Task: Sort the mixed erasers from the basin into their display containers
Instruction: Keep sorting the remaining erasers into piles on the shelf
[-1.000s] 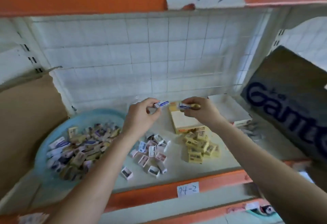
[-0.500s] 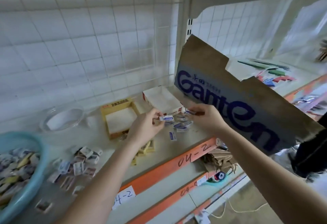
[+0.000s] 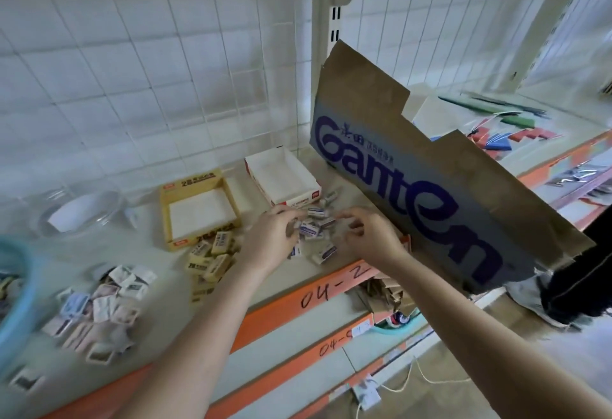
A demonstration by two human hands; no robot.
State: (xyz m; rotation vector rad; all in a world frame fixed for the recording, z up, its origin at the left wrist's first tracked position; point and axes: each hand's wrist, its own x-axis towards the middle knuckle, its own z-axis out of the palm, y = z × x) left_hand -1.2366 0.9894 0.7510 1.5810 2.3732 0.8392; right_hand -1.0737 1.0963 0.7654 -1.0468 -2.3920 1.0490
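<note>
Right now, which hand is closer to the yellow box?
Left. The left hand is just right of the yellow box, at the eraser pile; the right hand is beyond that pile, farther right.

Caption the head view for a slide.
Left hand and right hand meet at blue-labelled erasers beside the empty white box.

The left hand [image 3: 270, 236] and right hand [image 3: 369, 236], earlier raised, now sit low at the pile of blue-labelled erasers [image 3: 314, 229] before the white box [image 3: 294, 198]; the right hand no longer pinches one.
</note>
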